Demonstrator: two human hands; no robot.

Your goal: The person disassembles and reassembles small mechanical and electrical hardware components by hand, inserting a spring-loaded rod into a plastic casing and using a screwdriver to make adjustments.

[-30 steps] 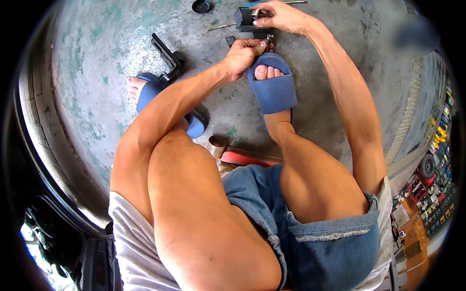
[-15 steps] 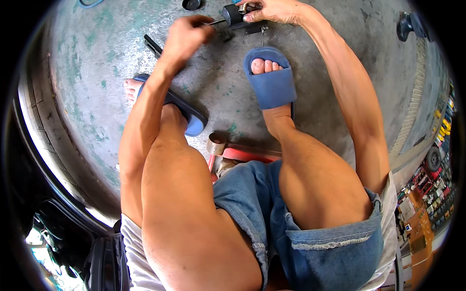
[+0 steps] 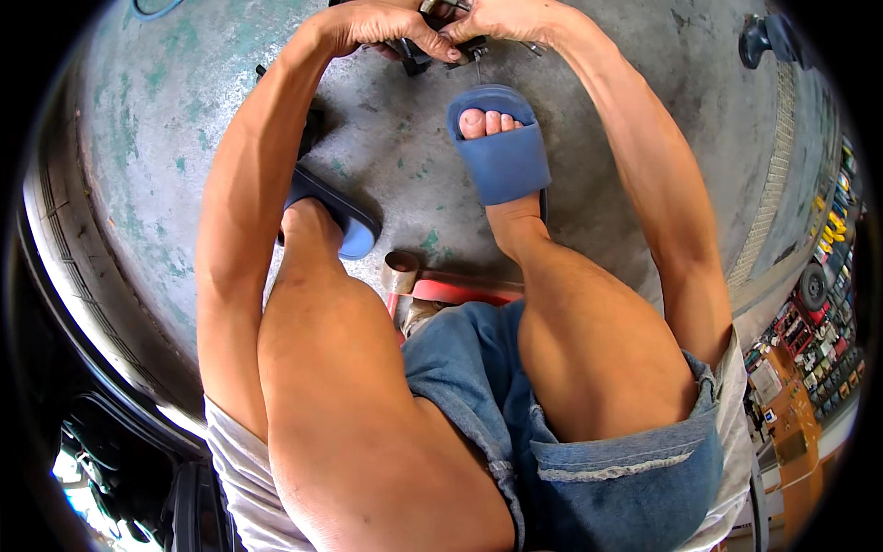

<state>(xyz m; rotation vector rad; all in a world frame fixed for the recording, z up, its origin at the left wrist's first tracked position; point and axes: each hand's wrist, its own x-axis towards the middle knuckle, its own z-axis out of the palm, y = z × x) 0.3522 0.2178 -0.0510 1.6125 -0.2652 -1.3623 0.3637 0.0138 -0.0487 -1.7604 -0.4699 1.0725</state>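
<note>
A dark mechanical part with a shiny metal fitting (image 3: 445, 9) is at the top edge of the head view, partly cut off and partly covered by my fingers. My left hand (image 3: 394, 26) is closed on its left side, thumb pressed along the near face. From the right, my right hand (image 3: 504, 17) grips the same part, its thumb close to the left thumb. A black bracket-like piece (image 3: 416, 63) sticks out below the left hand. A small metal pin (image 3: 477, 57) shows under the thumbs.
Blue sandals (image 3: 501, 166) are on my feet, just nearer than the part. Between my legs lies a red metal frame (image 3: 464, 290) with a round tube end (image 3: 400, 269). A black stand-like object (image 3: 756, 41) is at far right; shelves of tools (image 3: 832, 340) stand beyond.
My left hand has moved right and up, from a thin rod at the part's left side onto the part itself. My right hand stays on the part. The view has shifted slightly.
</note>
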